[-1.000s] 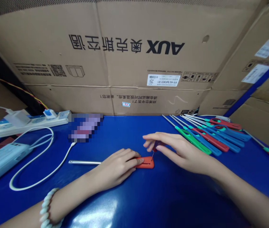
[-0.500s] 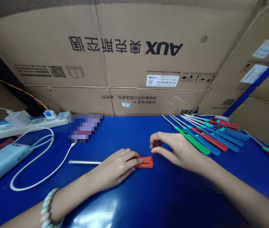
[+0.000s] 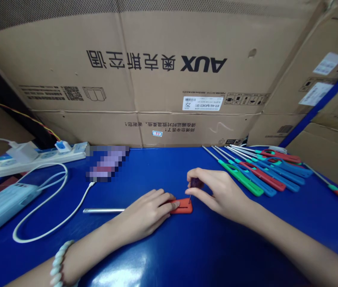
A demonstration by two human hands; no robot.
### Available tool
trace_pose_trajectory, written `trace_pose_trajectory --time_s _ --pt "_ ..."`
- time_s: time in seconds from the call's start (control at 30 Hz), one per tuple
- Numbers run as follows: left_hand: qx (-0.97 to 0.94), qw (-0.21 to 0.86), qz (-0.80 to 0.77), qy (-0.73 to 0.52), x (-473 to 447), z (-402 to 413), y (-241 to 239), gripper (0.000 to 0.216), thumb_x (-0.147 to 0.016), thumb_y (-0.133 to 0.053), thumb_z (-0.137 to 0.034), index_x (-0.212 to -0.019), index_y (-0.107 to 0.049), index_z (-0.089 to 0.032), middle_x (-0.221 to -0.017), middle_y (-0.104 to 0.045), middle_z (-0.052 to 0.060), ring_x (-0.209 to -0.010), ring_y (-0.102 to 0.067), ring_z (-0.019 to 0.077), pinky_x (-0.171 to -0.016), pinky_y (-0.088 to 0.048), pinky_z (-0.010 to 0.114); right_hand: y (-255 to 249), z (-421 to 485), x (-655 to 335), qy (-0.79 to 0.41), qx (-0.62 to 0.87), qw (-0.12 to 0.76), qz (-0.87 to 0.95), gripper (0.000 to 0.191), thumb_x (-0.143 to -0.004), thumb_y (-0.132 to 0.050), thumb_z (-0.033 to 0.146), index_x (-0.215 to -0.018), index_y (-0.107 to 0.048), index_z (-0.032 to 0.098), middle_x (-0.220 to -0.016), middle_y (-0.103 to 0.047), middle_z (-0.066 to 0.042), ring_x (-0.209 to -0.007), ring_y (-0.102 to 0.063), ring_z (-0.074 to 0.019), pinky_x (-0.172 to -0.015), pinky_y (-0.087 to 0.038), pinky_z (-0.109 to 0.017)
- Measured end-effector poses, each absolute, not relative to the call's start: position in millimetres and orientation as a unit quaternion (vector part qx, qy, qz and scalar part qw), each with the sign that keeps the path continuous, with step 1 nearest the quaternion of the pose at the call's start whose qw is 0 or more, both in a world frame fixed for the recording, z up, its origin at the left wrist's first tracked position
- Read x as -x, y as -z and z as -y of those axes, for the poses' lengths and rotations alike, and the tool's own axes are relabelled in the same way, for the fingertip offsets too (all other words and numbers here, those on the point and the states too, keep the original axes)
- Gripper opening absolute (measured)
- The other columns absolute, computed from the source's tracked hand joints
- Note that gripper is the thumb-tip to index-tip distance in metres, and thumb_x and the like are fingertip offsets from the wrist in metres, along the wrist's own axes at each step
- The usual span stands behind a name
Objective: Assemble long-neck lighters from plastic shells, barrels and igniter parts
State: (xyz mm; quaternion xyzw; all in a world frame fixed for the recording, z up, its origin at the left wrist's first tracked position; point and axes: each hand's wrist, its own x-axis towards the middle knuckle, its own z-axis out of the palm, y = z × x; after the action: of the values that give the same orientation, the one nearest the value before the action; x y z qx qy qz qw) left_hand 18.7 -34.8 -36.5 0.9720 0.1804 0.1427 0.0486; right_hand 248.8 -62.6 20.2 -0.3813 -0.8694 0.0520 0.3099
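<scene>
Two hands share the work: the left hand (image 3: 149, 211) presses flat on the red-handled tool (image 3: 181, 206) lying mid-table, its metal shaft (image 3: 103, 210) pointing to nine o'clock. At three o'clock of it, the right hand (image 3: 216, 191) pinches a small dark screwdriver (image 3: 195, 184) tip-down on the red handle; best keep it upright and the handle pinned.

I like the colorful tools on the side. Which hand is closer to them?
Right. The right hand sits just beside the colorful tools, pinching a small screwdriver. The left hand is farther away, pressing on the red lighter.
</scene>
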Motion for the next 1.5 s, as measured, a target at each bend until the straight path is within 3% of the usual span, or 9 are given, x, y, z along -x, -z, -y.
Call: trace_pose_trajectory --time_s 0.43,0.67,0.83,1.1,1.5 --pt "-0.972 0.014 -0.194 -0.128 -22.0 43.0 37.8 0.028 -0.098 -0.035 -0.019 -0.117 -0.054 -0.015 -0.108 -0.059 0.011 -0.089 -0.055 0.0214 -0.076 -0.049 0.036 -12.1 64.4 -244.3 -0.040 0.391 0.336 0.856 0.008 -0.090 -0.055 0.024 -0.091 -0.052 0.018 -0.075 -0.060 -0.002 -0.064 -0.058 -0.0138 -0.059 -0.047 -0.024" --pt "-0.972 0.016 -0.192 -0.136 -18.8 33.6 39.1 0.025 -0.098 -0.037 -0.018 -0.117 -0.054 -0.018 -0.112 -0.058 0.009 -0.094 -0.053 0.0202 -0.080 -0.046 0.034 -12.4 58.4 -248.1 -0.060 0.333 0.335 0.879 0.018 -0.094 -0.046 0.017 -0.111 -0.051 0.017 -0.096 -0.065 -0.008 -0.086 -0.062 -0.0176 -0.078 -0.051 -0.031" --pt "-0.973 0.025 -0.191 -0.129 -17.2 30.6 39.4 0.026 -0.098 -0.037 -0.018 -0.118 -0.053 -0.018 -0.115 -0.057 0.009 -0.096 -0.052 0.0202 -0.081 -0.045 0.034 -16.9 56.1 -252.3 -0.175 0.337 0.321 0.867 0.031 -0.094 -0.039 0.009 -0.123 -0.047 0.018 -0.109 -0.061 -0.008 -0.096 -0.060 -0.0142 -0.088 -0.048 -0.029" --pt "-0.972 0.041 -0.187 -0.136 -18.4 30.9 36.2 0.027 -0.098 -0.035 -0.018 -0.118 -0.052 -0.019 -0.112 -0.057 0.009 -0.095 -0.052 0.0194 -0.081 -0.044 0.033 -18.9 55.6 -252.9 -0.231 0.351 0.318 0.850 0.017 -0.093 -0.044 0.011 -0.106 -0.048 0.019 -0.090 -0.062 -0.002 -0.079 -0.060 -0.0112 -0.073 -0.048 -0.023" --pt "-0.970 0.060 -0.194 -0.136 -18.1 30.4 37.3 0.025 -0.098 -0.036 -0.018 -0.116 -0.053 -0.019 -0.113 -0.057 0.008 -0.096 -0.051 0.0196 -0.082 -0.042 0.033 -25.4 55.4 -255.2 -0.245 0.380 0.333 0.827 0.010 -0.088 -0.056 0.015 -0.092 -0.050 0.020 -0.084 -0.063 0.000 -0.075 -0.062 -0.0121 -0.072 -0.049 -0.024"
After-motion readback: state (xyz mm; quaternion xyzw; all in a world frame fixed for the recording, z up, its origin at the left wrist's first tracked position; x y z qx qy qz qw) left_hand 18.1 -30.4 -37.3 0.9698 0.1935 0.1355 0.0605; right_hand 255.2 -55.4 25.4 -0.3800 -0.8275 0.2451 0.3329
